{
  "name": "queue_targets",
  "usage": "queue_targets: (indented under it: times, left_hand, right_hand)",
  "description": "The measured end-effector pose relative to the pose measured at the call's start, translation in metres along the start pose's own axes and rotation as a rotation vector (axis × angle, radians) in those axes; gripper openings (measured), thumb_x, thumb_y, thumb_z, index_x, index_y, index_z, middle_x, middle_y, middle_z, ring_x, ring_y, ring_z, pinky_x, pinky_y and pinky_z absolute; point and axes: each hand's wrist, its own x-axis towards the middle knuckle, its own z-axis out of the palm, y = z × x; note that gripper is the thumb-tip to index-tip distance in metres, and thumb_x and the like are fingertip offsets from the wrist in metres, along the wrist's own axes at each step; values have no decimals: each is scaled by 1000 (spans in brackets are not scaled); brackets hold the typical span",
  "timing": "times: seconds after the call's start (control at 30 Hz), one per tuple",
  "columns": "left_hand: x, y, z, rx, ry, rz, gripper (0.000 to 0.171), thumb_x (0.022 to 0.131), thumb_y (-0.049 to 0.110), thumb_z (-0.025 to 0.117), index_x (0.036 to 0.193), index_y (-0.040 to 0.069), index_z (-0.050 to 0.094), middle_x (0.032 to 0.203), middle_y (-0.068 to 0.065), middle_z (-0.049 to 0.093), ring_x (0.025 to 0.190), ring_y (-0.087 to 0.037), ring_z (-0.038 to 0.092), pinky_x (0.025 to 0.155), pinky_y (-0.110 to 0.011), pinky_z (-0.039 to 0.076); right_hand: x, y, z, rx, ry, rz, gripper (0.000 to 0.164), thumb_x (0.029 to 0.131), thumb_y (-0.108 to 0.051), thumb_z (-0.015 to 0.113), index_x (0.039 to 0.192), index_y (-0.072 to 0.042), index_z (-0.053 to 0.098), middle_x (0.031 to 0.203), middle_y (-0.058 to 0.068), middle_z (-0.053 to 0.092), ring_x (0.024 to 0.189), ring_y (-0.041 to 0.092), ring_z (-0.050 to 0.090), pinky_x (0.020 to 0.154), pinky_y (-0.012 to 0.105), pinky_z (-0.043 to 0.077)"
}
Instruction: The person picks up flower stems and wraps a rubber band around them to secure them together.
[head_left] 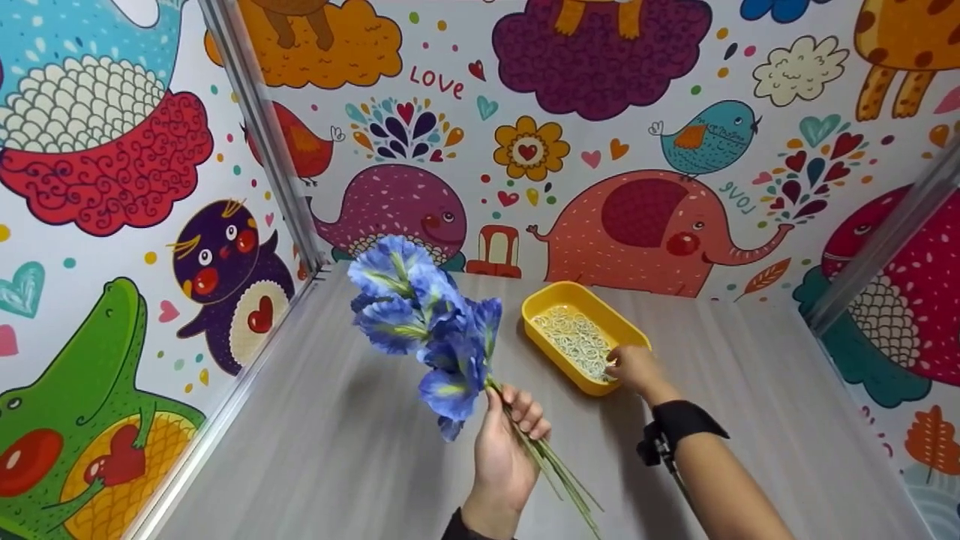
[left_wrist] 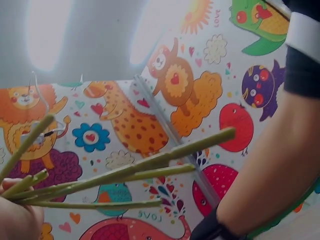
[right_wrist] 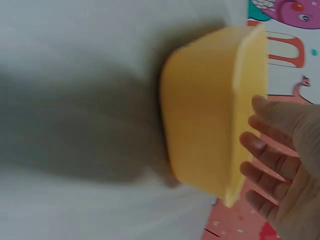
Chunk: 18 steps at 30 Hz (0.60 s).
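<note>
My left hand (head_left: 510, 442) grips a bunch of blue artificial irises (head_left: 420, 315) by the green stems (head_left: 551, 457). The blooms lean up and to the left, and the cut stem ends stick out below the hand. In the left wrist view the stem ends (left_wrist: 150, 162) fan out from the hand's edge. My right hand (head_left: 637, 371) reaches over the near right rim of a yellow tub (head_left: 544, 352), its fingertips at the pale rubber bands (head_left: 574, 337). Spread, slightly bent fingers show in the right wrist view (right_wrist: 270, 155); the tub wall hides what the tips touch.
The tub stands on a grey wood-grain tabletop (head_left: 315, 450). Cartoon-printed panels rise at the back, left and right, joined by metal corner posts (head_left: 262, 112). A black strap with a small camera (head_left: 660, 442) is on the right wrist.
</note>
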Motion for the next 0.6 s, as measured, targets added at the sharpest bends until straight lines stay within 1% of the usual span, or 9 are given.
queue_targets:
  times: [0.13,0.27,0.4,0.53,0.6]
  left_hand:
    - [-4,-5,10,19,18,4,35,94,44,16,81,15,32,69,3,23,57,-8,28,52,-20,27]
    - [-6,-8,19,31,17,3,35,95,42,14,81,15,32,69,3,24,57,-9,28,52,-20,28]
    - [-9,-8,25,61,15,13,34,95,40,13,81,14,31,70,2,24,58,-9,28,54,-21,28]
    - [-9,-7,28,84,25,43,33,96,39,13,81,14,30,70,2,23,59,-10,27,55,-21,27]
    - [-8,-6,29,81,37,60,33,96,38,13,81,14,30,70,2,23,59,-10,27,55,-21,27]
  right_hand:
    - [6,-1,7,-72,-59,54,25,72,-16,70,93,-3,67,83,8,65,76,23,57,70,39,44]
    - [10,-4,5,-95,-125,89,26,73,-19,71,95,-5,68,93,9,65,85,26,57,79,43,41]
    - [12,-6,5,-111,-175,62,22,75,-18,70,93,-7,69,95,10,65,88,28,57,80,45,42]
    - [15,-7,9,-157,-204,14,13,76,-14,67,88,-10,71,91,7,66,84,26,59,77,43,45]
    - [16,-8,12,-161,-215,13,11,77,-12,65,85,-10,71,89,6,66,81,24,58,77,42,45]
